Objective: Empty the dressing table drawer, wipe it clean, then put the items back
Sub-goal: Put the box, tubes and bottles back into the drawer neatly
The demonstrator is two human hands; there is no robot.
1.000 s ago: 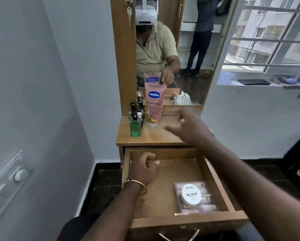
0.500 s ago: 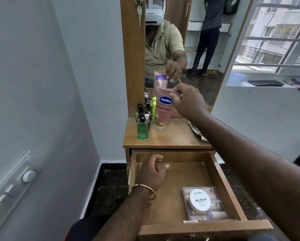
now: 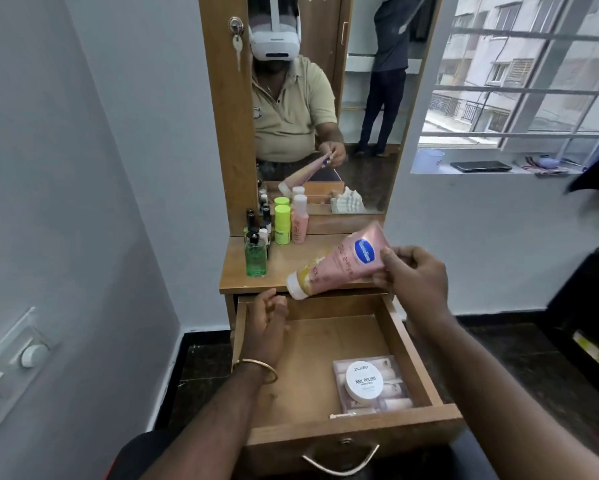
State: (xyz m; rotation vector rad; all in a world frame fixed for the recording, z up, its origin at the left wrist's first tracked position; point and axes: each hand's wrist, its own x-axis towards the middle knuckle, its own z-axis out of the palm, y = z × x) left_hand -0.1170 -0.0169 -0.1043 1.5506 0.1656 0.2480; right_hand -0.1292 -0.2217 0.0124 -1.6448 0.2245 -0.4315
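The wooden drawer [image 3: 400, 337] of the dressing table stands pulled out. My right hand [image 3: 414, 275] grips the flat end of a pink Vaseline tube [image 3: 339, 263], tilted with its white cap low over the drawer's back edge. My left hand [image 3: 267, 323] hovers loosely curled over the drawer's back left corner and holds nothing. In the front right of the drawer lies a clear pack [image 3: 391, 393] with a white round nail polish tub [image 3: 361, 381] on top. A small white stick [image 3: 341, 415] lies at the drawer's front wall.
On the tabletop [image 3: 280, 268] stand a green bottle [image 3: 255, 256], several dark small bottles [image 3: 256, 220], a lime bottle [image 3: 282, 225] and a pink bottle [image 3: 300, 225] before the mirror [image 3: 360, 116]. A wall [image 3: 83, 202] is close on the left. The drawer handle [image 3: 341, 460] hangs in front.
My right hand has lifted the Vaseline tube off the tabletop and carried it down and right, tilting it over the drawer. My left hand has stayed over the drawer's back left.
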